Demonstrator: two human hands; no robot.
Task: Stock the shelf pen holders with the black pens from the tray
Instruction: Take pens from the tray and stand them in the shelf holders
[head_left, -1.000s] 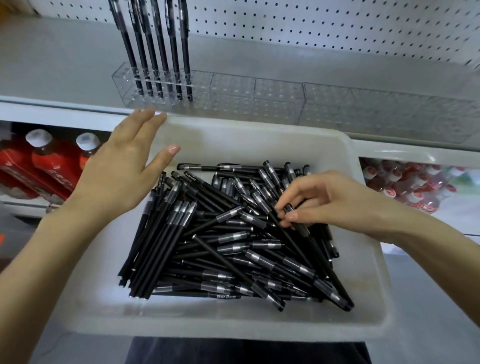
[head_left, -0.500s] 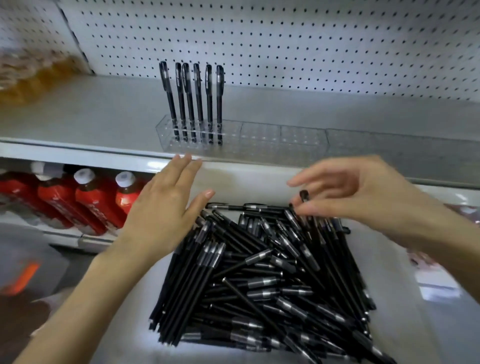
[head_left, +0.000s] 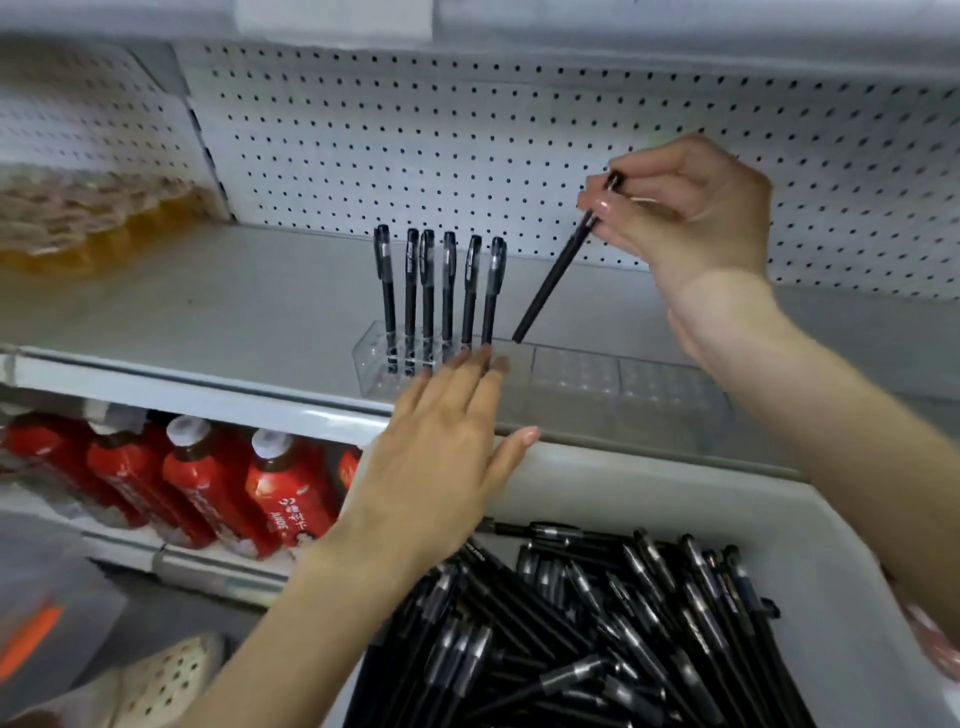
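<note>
My right hand (head_left: 691, 218) pinches a black pen (head_left: 556, 273) by its cap end. The pen slants down to the left, its tip just above the clear pen holder (head_left: 576, 371) on the grey shelf, right of several black pens standing upright (head_left: 447, 296) in the holder's left section. My left hand (head_left: 441, 457) lies flat with straight fingers, fingertips at the holder's front wall, holding nothing. The white tray (head_left: 841, 561) at the lower right holds a heap of black pens (head_left: 597, 639).
A white pegboard (head_left: 415, 145) backs the shelf. Red bottles (head_left: 208, 488) fill the lower shelf at left. Packaged yellow goods (head_left: 88, 218) sit at the shelf's far left. More clear holder sections (head_left: 670, 387) extend right. A shelf edge runs overhead.
My right hand lifted one pen out of the tray and carried it up to the holder. My left hand slid forward from the tray's rim to the holder's front.
</note>
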